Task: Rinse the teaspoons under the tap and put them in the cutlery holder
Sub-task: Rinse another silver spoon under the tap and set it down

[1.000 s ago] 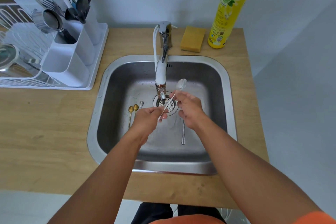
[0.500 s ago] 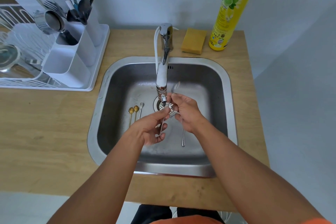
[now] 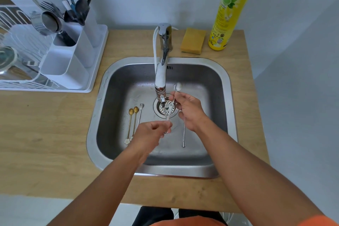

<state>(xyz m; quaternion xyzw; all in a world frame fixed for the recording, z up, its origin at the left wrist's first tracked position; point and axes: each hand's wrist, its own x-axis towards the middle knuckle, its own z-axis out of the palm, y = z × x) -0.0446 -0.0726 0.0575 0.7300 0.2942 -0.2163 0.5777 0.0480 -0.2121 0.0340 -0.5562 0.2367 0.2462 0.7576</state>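
A silver teaspoon (image 3: 177, 86) is held slanted under the tap (image 3: 161, 77), bowl up and to the right, with its handle in the thin water stream. My left hand (image 3: 152, 132) pinches the handle's lower end. My right hand (image 3: 190, 112) pinches the shaft just below the bowl. On the floor of the sink (image 3: 205, 79) lie two gold teaspoons (image 3: 133, 115) and a silver teaspoon (image 3: 140, 108) on the left. Another silver spoon (image 3: 184, 137) lies on the right, its bowl hidden under my right hand. The white cutlery holder (image 3: 73, 60) stands at the back left.
The holder sits on a white dish rack tray (image 3: 99, 60) and has forks, spoons and a strainer in its rear compartments. A yellow sponge (image 3: 192, 41) and a tall dish-soap bottle (image 3: 227, 11) stand behind the sink. Wooden counter (image 3: 45, 124) surrounds it.
The held teaspoon has swung from a flat slant to a steeper one under the spout. My left hand dropped toward me, and my right hand shifted slightly left along the shaft.
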